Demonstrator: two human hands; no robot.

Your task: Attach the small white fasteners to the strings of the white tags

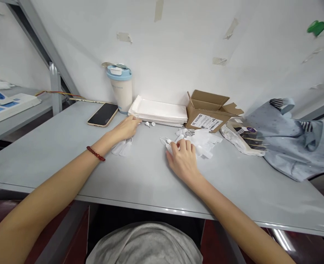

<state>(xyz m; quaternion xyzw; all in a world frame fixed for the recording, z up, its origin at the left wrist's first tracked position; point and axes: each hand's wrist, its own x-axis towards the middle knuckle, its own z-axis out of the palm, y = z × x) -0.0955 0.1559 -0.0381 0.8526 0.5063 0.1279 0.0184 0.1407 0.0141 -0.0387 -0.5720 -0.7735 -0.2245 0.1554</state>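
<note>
Grey fabric is seen nearest, below the table edge. Pale translucent pieces are heaped under the right hand, its fingers curled; whether any is pinched cannot be made out. The left hand is held by the white stack's corner, its grip unclear. The heap is backed by an open carton and flanked by a plastic packet and blue cloth; a phone and cup are set leftward.

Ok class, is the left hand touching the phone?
Apart: the head view shows bare grey tabletop between the left hand and the phone.
</note>
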